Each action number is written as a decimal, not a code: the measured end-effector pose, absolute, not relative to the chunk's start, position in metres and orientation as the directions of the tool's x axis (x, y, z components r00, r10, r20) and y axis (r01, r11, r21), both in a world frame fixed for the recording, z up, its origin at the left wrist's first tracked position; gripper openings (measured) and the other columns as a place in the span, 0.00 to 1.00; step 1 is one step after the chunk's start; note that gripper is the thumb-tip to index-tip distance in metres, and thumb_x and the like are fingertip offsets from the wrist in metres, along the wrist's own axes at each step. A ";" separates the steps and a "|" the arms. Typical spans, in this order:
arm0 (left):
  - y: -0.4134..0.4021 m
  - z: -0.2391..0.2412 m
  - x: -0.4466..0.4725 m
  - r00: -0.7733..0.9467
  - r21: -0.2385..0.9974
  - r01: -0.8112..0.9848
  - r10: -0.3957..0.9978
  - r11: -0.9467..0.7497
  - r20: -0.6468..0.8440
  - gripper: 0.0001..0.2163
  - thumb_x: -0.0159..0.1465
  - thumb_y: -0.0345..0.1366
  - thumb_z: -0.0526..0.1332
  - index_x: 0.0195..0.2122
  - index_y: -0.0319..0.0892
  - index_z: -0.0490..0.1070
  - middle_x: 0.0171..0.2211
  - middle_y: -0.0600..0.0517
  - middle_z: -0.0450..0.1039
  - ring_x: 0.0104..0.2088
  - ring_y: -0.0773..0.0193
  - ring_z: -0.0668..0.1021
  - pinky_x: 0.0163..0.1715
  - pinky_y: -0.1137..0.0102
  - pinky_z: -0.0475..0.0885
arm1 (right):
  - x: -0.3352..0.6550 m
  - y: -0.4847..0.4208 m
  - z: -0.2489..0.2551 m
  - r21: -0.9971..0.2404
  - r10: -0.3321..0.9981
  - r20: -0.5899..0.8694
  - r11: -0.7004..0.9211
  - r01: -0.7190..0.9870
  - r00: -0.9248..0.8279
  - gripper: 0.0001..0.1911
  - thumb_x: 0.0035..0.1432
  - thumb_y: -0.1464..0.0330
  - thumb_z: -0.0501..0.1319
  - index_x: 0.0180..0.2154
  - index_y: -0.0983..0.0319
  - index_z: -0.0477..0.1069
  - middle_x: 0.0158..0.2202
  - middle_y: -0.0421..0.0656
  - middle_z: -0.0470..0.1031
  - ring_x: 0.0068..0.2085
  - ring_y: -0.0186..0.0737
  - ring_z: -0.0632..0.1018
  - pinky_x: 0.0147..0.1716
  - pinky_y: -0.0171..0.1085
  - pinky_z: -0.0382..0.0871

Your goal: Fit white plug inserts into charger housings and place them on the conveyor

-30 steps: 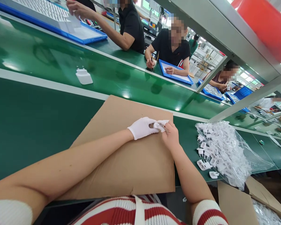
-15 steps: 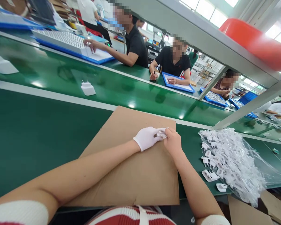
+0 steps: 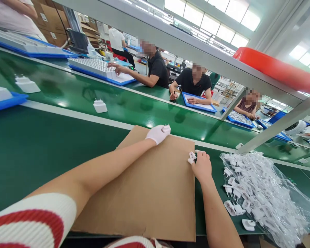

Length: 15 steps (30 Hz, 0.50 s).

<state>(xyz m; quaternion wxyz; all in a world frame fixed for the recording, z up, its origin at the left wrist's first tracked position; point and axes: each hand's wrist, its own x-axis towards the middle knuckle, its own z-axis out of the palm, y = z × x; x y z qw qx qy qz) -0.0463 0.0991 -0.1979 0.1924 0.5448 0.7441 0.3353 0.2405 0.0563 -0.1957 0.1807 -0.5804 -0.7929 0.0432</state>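
Observation:
My left hand (image 3: 156, 134), in a white glove, is closed on a white plug charger (image 3: 166, 129) whose pins point up, over the far edge of a brown cardboard sheet (image 3: 155, 193). At the sheet's right edge my right hand (image 3: 203, 164) pinches a small white plug part (image 3: 192, 156) between thumb and finger. White coverings sit on those fingertips; the rest of this hand is bare. Right of it lies a heap of white plug parts (image 3: 260, 193) on a clear plastic bag.
Beyond the cardboard runs a shiny green belt (image 3: 124, 110) with white chargers (image 3: 100, 106) standing on it. A slanted metal post (image 3: 268, 125) and an overhead shelf holding a red bin (image 3: 274, 69) cross the right side. Co-workers sit opposite with blue trays (image 3: 200, 102).
My hands were together over the cardboard and have parted. The left has gone forward and left with the charger; the right has moved slightly right with the plug part. The view has shifted.

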 end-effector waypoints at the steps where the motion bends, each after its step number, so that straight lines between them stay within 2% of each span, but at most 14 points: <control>1: 0.111 -0.196 -0.057 -0.381 0.687 0.688 0.922 0.233 0.068 0.17 0.66 0.52 0.59 0.42 0.44 0.77 0.44 0.46 0.81 0.44 0.53 0.79 0.45 0.65 0.70 | 0.242 0.058 -0.197 -0.260 0.950 0.183 0.296 0.919 -0.254 0.13 0.62 0.71 0.62 0.49 0.61 0.74 0.48 0.53 0.74 0.47 0.54 0.74 0.42 0.44 0.67; 4: 0.137 -0.189 -0.084 -0.458 0.632 0.696 0.889 0.341 0.024 0.17 0.68 0.49 0.57 0.46 0.42 0.77 0.48 0.42 0.80 0.47 0.50 0.79 0.46 0.64 0.70 | 0.242 0.060 -0.199 -0.263 0.956 0.136 0.286 0.921 -0.258 0.12 0.61 0.77 0.58 0.45 0.60 0.72 0.46 0.49 0.75 0.46 0.49 0.74 0.40 0.40 0.64; 7: 0.147 -0.183 -0.099 -0.487 0.611 0.685 0.873 0.397 -0.021 0.18 0.68 0.47 0.58 0.49 0.40 0.76 0.51 0.38 0.79 0.51 0.45 0.78 0.48 0.61 0.70 | 0.238 0.061 -0.199 -0.269 0.953 0.162 0.291 0.918 -0.255 0.08 0.63 0.74 0.59 0.44 0.60 0.71 0.45 0.47 0.75 0.45 0.48 0.75 0.39 0.39 0.62; 9: 0.147 -0.180 -0.099 -0.552 0.582 0.675 0.834 0.453 -0.010 0.23 0.64 0.47 0.62 0.55 0.37 0.73 0.56 0.34 0.75 0.55 0.40 0.75 0.52 0.56 0.69 | 0.237 0.060 -0.198 -0.292 0.952 0.175 0.295 0.910 -0.252 0.07 0.64 0.71 0.59 0.44 0.60 0.71 0.45 0.47 0.74 0.42 0.46 0.75 0.37 0.38 0.62; 11: 0.142 -0.179 -0.089 -0.631 0.551 0.683 0.767 0.480 0.114 0.34 0.61 0.48 0.66 0.64 0.34 0.65 0.65 0.30 0.66 0.61 0.35 0.70 0.57 0.52 0.67 | 0.235 0.059 -0.196 -0.342 0.949 0.197 0.303 0.890 -0.247 0.07 0.65 0.69 0.58 0.44 0.60 0.71 0.46 0.46 0.72 0.39 0.43 0.75 0.35 0.37 0.63; 13: 0.129 -0.181 -0.068 -0.613 0.543 0.736 0.740 0.405 0.278 0.38 0.60 0.48 0.68 0.68 0.35 0.60 0.70 0.31 0.59 0.66 0.36 0.65 0.63 0.51 0.63 | 0.232 0.057 -0.195 -0.421 0.941 0.237 0.324 0.847 -0.242 0.08 0.66 0.66 0.57 0.43 0.60 0.72 0.45 0.46 0.70 0.37 0.41 0.75 0.34 0.37 0.65; 15: 0.110 -0.186 -0.040 -0.450 0.576 0.794 0.826 0.195 0.340 0.32 0.64 0.45 0.64 0.67 0.37 0.64 0.69 0.35 0.63 0.67 0.41 0.66 0.66 0.53 0.61 | 0.227 0.054 -0.195 -0.505 0.924 0.284 0.371 0.779 -0.256 0.11 0.67 0.63 0.55 0.43 0.60 0.73 0.43 0.45 0.70 0.37 0.41 0.76 0.35 0.38 0.68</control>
